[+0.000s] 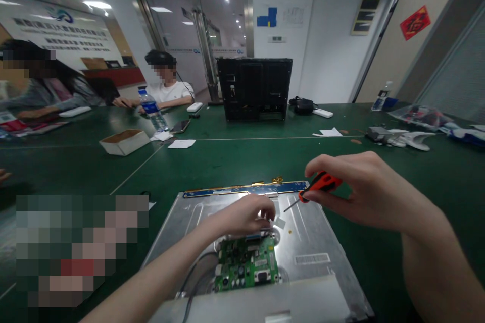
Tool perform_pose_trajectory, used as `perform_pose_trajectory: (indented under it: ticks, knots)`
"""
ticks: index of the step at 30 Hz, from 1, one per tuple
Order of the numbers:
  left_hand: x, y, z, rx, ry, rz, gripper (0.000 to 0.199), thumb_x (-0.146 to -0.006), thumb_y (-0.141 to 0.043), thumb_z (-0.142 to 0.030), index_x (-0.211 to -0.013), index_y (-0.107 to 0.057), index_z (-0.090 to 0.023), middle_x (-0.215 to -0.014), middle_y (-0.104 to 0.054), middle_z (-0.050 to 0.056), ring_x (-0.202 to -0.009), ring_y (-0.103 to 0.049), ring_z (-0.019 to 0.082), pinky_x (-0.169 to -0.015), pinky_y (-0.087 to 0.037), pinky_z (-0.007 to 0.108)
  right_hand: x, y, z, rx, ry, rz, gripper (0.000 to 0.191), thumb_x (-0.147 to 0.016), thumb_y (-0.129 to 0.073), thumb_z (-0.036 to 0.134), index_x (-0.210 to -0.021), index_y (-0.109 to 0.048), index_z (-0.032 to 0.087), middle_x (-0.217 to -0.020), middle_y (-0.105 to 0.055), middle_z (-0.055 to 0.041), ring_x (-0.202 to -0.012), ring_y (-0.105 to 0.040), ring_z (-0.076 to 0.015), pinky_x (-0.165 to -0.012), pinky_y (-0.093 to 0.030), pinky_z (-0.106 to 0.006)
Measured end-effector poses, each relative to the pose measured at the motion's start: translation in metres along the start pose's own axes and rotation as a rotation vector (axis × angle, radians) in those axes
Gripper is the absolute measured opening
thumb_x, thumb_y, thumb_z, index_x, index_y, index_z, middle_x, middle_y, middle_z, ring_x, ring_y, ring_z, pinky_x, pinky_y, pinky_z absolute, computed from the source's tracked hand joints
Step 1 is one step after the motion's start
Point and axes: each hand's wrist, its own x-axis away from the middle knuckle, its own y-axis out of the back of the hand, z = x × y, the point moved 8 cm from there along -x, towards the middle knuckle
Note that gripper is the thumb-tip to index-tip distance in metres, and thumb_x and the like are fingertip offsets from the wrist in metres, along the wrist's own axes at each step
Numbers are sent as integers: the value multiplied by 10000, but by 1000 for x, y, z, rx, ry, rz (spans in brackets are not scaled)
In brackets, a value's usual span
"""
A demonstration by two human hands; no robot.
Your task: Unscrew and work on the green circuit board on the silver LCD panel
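My right hand (354, 186) grips a red and black screwdriver (322, 181) by its handle, thumb below and fingers above. The thin shaft points down and left over a metal panel (312, 232), its tip apart from my left hand. My left hand (248, 214) is closed, fingers curled down at the upper edge of a green circuit board (246, 262); what the fingertips hold, if anything, is hidden. A small pale piece of tape (279, 222) lies beside them. Along the panel's far edge runs a narrow blue circuit strip (246, 190).
A black monitor housing (255, 88) stands across the green table (227, 159). To the left are an open box (125, 142) and a water bottle (151, 108); metal and white parts (397, 137) lie to the right. Two people (166, 83) sit across the table at left.
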Motion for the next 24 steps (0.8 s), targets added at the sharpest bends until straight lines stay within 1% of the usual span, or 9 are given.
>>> perform_pose_trajectory:
  ticks: [3, 7, 11, 14, 21, 24]
  knots:
    - [-6, -8, 7, 118, 19, 88, 156, -752, -768, -82, -779, -639, -165, -726, -607, -34, -662, -561, 142, -607, -387, 230, -3, -9, -1, -6, 4, 48, 149, -920, -606, 312, -1012, -565, 202, -767, -682, 18, -615, -613, -114, -540, -384, -234]
    - [-5, -13, 19, 190, -4, 146, 114, -789, -734, -69, -799, -671, -164, -728, -631, -23, -675, -578, 145, -614, -400, 225, -8, -22, -3, -53, -5, 100, 152, -905, -632, 287, -1019, -577, 202, -770, -674, 26, -627, -600, -115, -555, -371, -239]
    - [-3, -18, 25, 192, -54, 142, 97, -833, -682, -83, -847, -695, -178, -782, -667, -4, -729, -602, 160, -667, -426, 243, -16, -43, -7, -72, -20, 204, 168, -899, -638, 270, -1048, -587, 211, -797, -673, 33, -649, -589, -121, -565, -356, -247]
    - [-3, -23, 28, 196, -73, 138, 105, -859, -651, -92, -876, -706, -179, -791, -679, 5, -736, -609, 163, -685, -435, 253, -22, -54, -10, -63, -28, 234, 176, -897, -638, 263, -1058, -592, 207, -816, -677, 27, -655, -585, -122, -564, -345, -248]
    - [-4, -29, 36, 266, -26, 129, 111, -817, -682, -72, -855, -712, -172, -810, -687, 6, -763, -630, 169, -683, -446, 249, -25, -59, -13, -94, -27, 224, 168, -890, -652, 260, -1032, -584, 201, -806, -675, 34, -645, -572, -107, -572, -337, -241]
    - [-4, -30, 35, 276, -33, 117, 107, -801, -702, -73, -841, -711, -172, -778, -675, -5, -724, -616, 156, -647, -433, 235, -25, -61, -13, -96, -22, 227, 152, -896, -646, 268, -1016, -578, 204, -800, -669, 41, -645, -568, -104, -575, -339, -240]
